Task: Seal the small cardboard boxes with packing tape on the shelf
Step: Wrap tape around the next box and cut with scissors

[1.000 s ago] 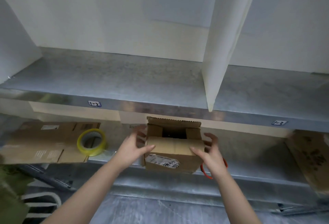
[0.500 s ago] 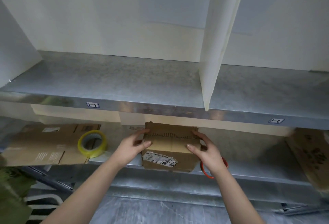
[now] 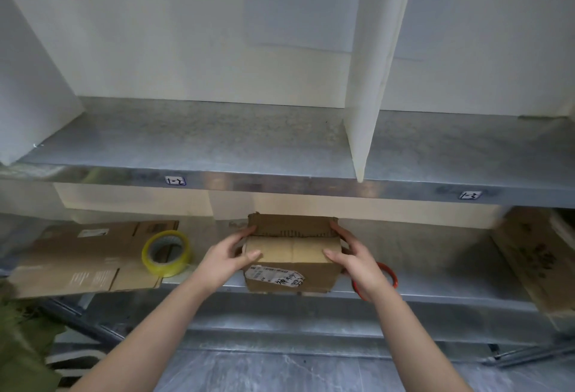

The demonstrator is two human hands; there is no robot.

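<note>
One small box [image 3: 289,254] at front edge of lower shelf [image 3: 435,267], top flaps folded shut, torn white label on front face. Two hands on it: left hand [image 3: 224,257] grips left end, right hand [image 3: 357,261] grips right end, thumbs on near flap, fingers up on far flap. One yellow tape roll [image 3: 166,253] standing just left, leaning on flat cardboard [image 3: 77,261]. Second flat cardboard sheet [image 3: 535,261] far right. One red ring [image 3: 390,273] half hidden behind right hand, can't tell what it is. Upper shelf [image 3: 217,139] has one white divider [image 3: 370,80].
</note>
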